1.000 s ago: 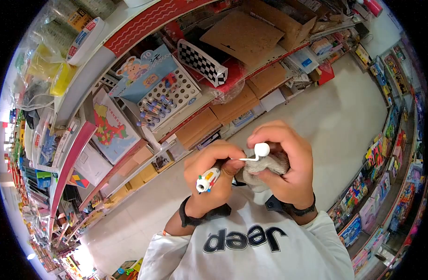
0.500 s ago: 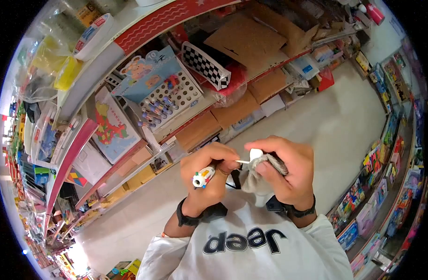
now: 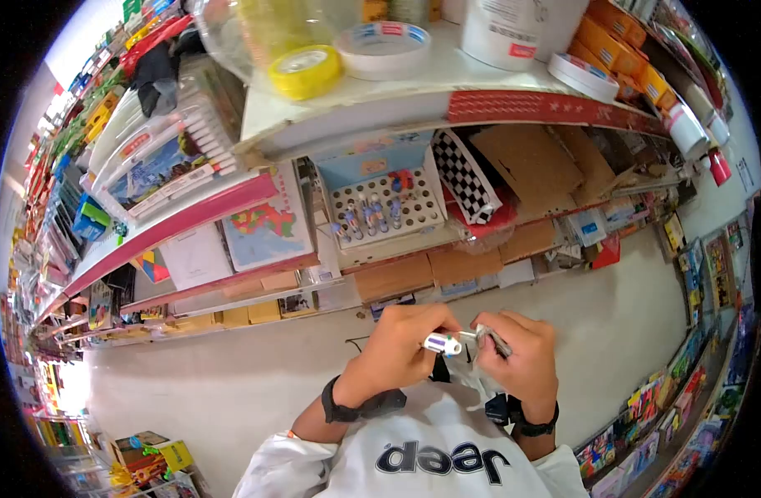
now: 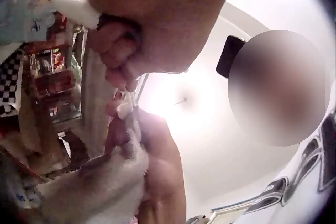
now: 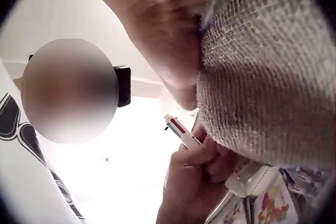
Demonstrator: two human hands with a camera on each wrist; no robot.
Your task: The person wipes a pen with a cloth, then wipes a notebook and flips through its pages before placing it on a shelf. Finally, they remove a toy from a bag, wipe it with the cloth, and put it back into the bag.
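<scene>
My left hand [image 3: 405, 340] holds a white multicolour pen [image 5: 182, 131] with coloured sliders along its barrel. Between its thumb and forefinger it also pinches a thin white stem [image 3: 468, 334], which runs across to the right hand. Fingers of my right hand [image 3: 520, 344] are curled round a grey ribbed cloth [image 5: 268, 71], held right at the stem. A small white piece [image 4: 125, 109] shows between the two hands in the left wrist view, beside the cloth's edge. Most of that piece is hidden by fingers and cloth. Both hands are close together before the chest.
Ahead stands a shelf with a pen display box [image 3: 389, 217], a checkered case [image 3: 465, 178] and a map board [image 3: 268, 220]. Tape rolls [image 3: 383, 51] lie on the upper shelf [image 3: 347, 104]. Shelves of boxed goods [image 3: 646, 415] line the right side.
The head view has turned and tilted up, showing more of the upper shelf. The white rounded end seen earlier is now covered in that view by the right hand and cloth. The pen points further right.
</scene>
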